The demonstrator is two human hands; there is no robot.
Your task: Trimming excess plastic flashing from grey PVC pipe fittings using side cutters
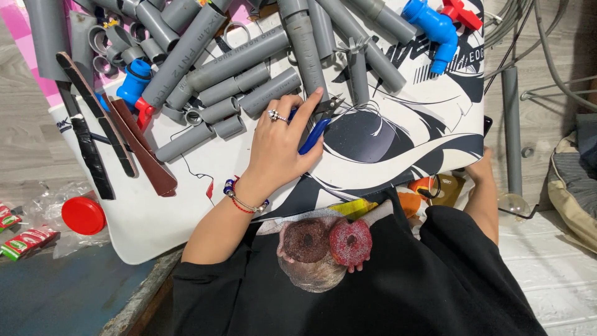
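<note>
Grey pipe pieces [249,68] crowded the board's [398,155] far side; nearer me (right of my left hand [280,149]) it lay open.
</note>
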